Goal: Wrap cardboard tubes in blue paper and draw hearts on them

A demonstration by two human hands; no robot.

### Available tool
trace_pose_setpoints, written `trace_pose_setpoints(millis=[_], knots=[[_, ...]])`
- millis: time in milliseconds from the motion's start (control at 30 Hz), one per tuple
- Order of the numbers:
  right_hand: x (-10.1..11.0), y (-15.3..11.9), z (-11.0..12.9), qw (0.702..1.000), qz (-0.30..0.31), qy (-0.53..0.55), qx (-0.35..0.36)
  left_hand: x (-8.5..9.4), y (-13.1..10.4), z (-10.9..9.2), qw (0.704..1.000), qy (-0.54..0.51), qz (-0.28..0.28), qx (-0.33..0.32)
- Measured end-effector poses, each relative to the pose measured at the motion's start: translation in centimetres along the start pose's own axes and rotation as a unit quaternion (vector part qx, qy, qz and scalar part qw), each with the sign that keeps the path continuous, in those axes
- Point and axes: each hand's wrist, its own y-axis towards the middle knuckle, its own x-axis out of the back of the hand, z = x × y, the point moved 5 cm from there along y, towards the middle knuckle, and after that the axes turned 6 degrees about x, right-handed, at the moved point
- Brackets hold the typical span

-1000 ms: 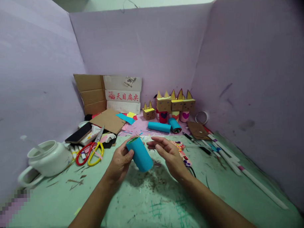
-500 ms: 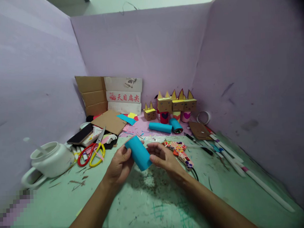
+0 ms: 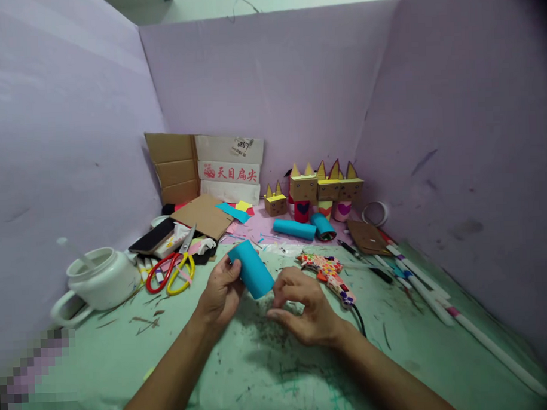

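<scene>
Blue tube [image 3: 251,269] sits pinched in the left hand [image 3: 220,292], its long axis tilted up and away to the left. Right hand [image 3: 306,308], loosely curled and holding nothing, hovers just right of the tube's lower end.

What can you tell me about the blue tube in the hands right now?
The blue tube is a short cylinder wrapped in smooth, matte turquoise paper, plain and unmarked. It tilts, its upper end toward the left and away, its lower end toward the right hand. The left hand grips it from the left side, thumb on its upper part. The right hand's fingertips meet its lower end. It is held above the green table.
</scene>
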Motion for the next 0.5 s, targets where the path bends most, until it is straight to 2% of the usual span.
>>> trace_pose_setpoints(millis=[67,167,233,500], knots=[[0.1,-0.2,-0.4,0.999,-0.017,0.04,-0.031,0.1,0.0,0.0,1.0,-0.002,0.004,0.003],[1.3,-0.7,-1.8,0.981,-0.137,0.071,-0.114,-0.2,-0.2,0.1,0.999,0.004,0.027,0.031],[1.9,-0.9,-2.6,0.966,-0.2,0.08,-0.146,-0.3,-0.4,0.3,0.998,0.009,0.036,0.048],[1.7,-0.8,-3.8,0.951,-0.223,0.106,-0.185,-0.6,-0.7,0.3,0.996,0.007,0.058,0.064]])
